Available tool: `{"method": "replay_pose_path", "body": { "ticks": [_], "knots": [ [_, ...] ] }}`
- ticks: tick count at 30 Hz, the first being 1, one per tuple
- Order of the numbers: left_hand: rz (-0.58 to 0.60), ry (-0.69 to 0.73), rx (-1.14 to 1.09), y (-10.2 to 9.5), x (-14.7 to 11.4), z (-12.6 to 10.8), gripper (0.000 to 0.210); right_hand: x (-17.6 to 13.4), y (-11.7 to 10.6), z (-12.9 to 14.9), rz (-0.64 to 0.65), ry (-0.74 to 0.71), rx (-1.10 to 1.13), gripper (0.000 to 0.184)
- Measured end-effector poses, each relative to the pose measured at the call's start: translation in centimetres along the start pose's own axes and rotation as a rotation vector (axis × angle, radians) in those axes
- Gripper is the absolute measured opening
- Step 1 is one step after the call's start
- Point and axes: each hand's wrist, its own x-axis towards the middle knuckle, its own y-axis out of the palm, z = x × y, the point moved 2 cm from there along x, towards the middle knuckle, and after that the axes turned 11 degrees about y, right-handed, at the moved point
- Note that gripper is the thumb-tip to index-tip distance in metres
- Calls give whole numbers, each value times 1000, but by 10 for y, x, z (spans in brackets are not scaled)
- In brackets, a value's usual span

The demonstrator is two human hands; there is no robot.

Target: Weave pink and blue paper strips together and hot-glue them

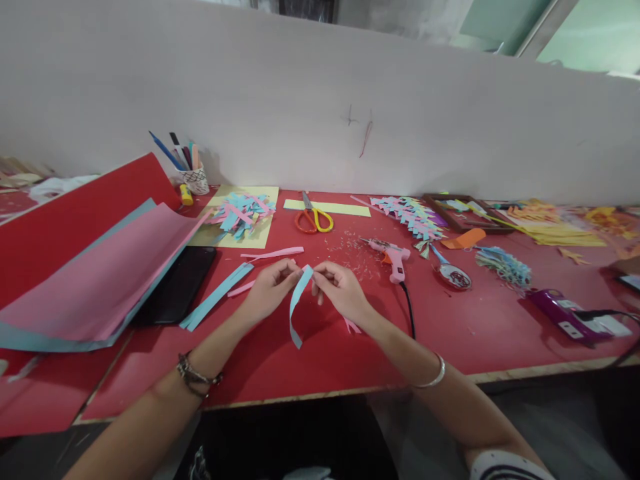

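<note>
Both my hands meet above the middle of the red table. Between them a light blue paper strip (299, 300) hangs down and curls, its top end pinched by the fingers. My left hand (273, 287) grips that end from the left, where a bit of pink paper also shows. My right hand (340, 288) pinches it from the right. Left of my left hand lie more blue paper strips (217, 297) and a pink paper strip (273, 253). Another pink strip (353, 325) shows partly under my right wrist.
Scissors (313, 219) lie behind my hands, left of a corded pink glue gun (393, 257). Cut paper pieces (243, 213) are heaped at back left. Large coloured sheets (100, 273) lean over a black flat object (177, 287). A purple power strip (567, 313) sits right.
</note>
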Motion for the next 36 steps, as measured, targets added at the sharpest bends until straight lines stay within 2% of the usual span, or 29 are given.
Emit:
{"method": "replay_pose_path", "body": {
  "ticks": [5,10,17,24,36],
  "knots": [
    [15,-64,-95,1,-2,0,27,0,1,0,22,14,23,14],
    [6,-70,-155,2,-2,-1,25,0,2,-2,61,27,68,12],
    [-9,-75,-29,2,-2,1,34,0,2,-2,66,49,14,11],
    [-31,-41,64,1,0,0,20,-2,5,-2,69,47,-63,9],
    [39,-53,12,-1,2,-1,21,-2,4,2,16,14,-116,11]
  ]
}}
